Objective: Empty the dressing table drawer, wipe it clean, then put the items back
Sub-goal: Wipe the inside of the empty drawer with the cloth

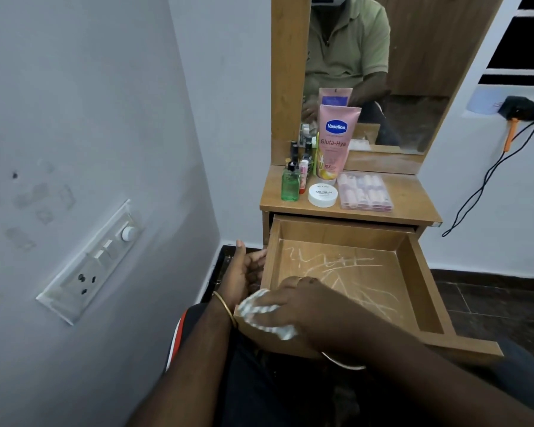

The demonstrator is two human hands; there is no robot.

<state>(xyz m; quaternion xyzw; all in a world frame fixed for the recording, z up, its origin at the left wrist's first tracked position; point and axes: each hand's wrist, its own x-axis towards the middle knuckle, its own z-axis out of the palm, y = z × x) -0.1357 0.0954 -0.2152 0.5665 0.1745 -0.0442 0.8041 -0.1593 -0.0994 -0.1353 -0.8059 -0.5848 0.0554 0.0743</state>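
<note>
The wooden drawer [426, 272] is pulled out of the dressing table and holds no items; white scribble marks streak its floor. My right hand [305, 300] presses a crumpled white cloth [261, 315] into the drawer's near left corner. My left hand [244, 272] grips the drawer's left outer wall. On the tabletop [410, 195] stand a pink Vaseline tube [335, 143], a green bottle [289, 188], a white nail polish remover tub [322, 195], several small bottles and a clear case of nail polishes [364, 192].
A wall with a switch and socket panel [96, 260] runs close on the left. A mirror [376, 72] rises behind the tabletop. A black cable [481, 186] hangs on the right wall. Dark floor lies to the right of the drawer.
</note>
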